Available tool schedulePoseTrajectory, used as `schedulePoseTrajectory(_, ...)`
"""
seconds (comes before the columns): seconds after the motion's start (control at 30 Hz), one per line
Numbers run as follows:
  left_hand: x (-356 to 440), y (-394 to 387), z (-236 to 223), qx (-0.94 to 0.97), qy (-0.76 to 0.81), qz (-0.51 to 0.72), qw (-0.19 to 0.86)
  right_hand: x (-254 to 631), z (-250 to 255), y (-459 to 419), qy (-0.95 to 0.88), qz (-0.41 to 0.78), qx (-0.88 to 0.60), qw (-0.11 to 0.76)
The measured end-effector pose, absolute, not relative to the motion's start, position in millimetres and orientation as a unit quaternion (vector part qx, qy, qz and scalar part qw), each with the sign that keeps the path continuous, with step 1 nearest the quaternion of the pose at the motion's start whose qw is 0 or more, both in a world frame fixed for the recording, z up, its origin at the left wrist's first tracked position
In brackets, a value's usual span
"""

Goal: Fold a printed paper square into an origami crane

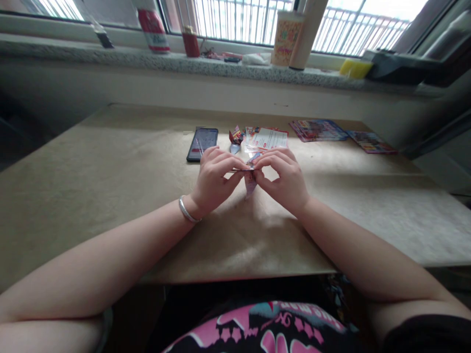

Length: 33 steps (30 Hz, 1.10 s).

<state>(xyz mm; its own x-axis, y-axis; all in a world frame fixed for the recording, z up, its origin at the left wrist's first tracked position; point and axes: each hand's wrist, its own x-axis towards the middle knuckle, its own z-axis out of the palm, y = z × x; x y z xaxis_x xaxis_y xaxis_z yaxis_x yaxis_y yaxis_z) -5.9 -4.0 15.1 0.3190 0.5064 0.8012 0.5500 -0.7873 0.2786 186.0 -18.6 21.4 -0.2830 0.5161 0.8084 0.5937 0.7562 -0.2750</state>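
Observation:
My left hand (pixel 220 172), with a silver bangle at the wrist, pinches a small printed piece (pixel 250 183) between thumb and fingers. On its other side my right hand (pixel 284 175) grips the same piece, thumb and index finger forming a ring. The piece is thin and colourful, held above the table, and its lower part hangs pointed below my fingers; whether it is paper or foil I cannot tell. Just beyond my hands are a crumpled printed wrapper (pixel 236 136) and some white and red printed cards (pixel 270 138). A phone (pixel 203 142) lies behind my left hand.
Two groups of colourful printed cards or packets (pixel 319 130) lie at the back right of the table (pixel 110 196). On the windowsill (pixel 121 55) stand a red and white can (pixel 153 30), a red pot (pixel 191 44), a patterned cup (pixel 286 39) and a yellow object (pixel 355 68).

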Motion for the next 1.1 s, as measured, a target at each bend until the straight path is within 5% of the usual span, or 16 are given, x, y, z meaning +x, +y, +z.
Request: schedulePoseTrajectory(1.1,-5.3,-4.7,15.5,-0.822,-0.349,-0.445,0.065,187.0,23.1,-20.2,-0.811,-0.046,-0.355,0.462)
